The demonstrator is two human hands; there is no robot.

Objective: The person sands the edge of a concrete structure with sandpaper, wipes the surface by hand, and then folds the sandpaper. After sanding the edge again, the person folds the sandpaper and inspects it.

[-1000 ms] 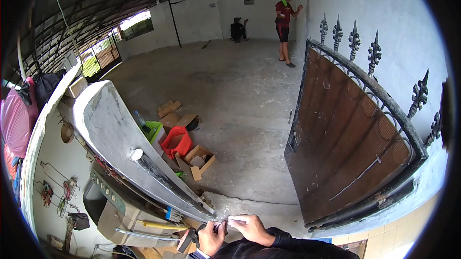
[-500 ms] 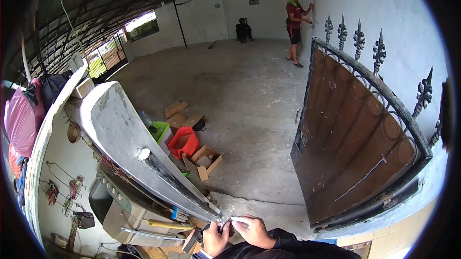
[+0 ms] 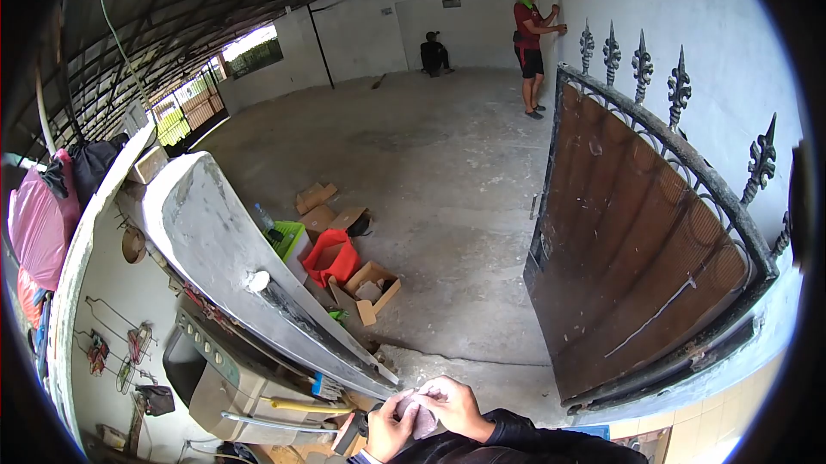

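Note:
Low in the head view, a thin pinkish-grey disc (image 3: 420, 420) is held between both hands, its flat face partly showing. My left hand (image 3: 390, 429) pinches its left side, fingers closed and thumb toward the middle. On the other side, my right hand (image 3: 456, 408) grips its upper right edge between thumb and fingers. The fingers cover part of the disc. Both hands are close together in front of my dark sleeves, near the lower end of the grey pillar (image 3: 225, 232).
A brown metal gate (image 3: 628, 249) stands at the right. Left of centre are a red bag (image 3: 331, 257), a cardboard box (image 3: 376, 292) and a green crate (image 3: 286, 238). A washing machine (image 3: 224, 378) stands lower left. Farther off, one person (image 3: 529, 46) works at the wall; another (image 3: 434, 54) sits low.
The disc has turned from nearly edge-on to show its pinkish-grey face. My right hand has shifted slightly and its fingers now bend over the edge. The standing person's arms have moved a little.

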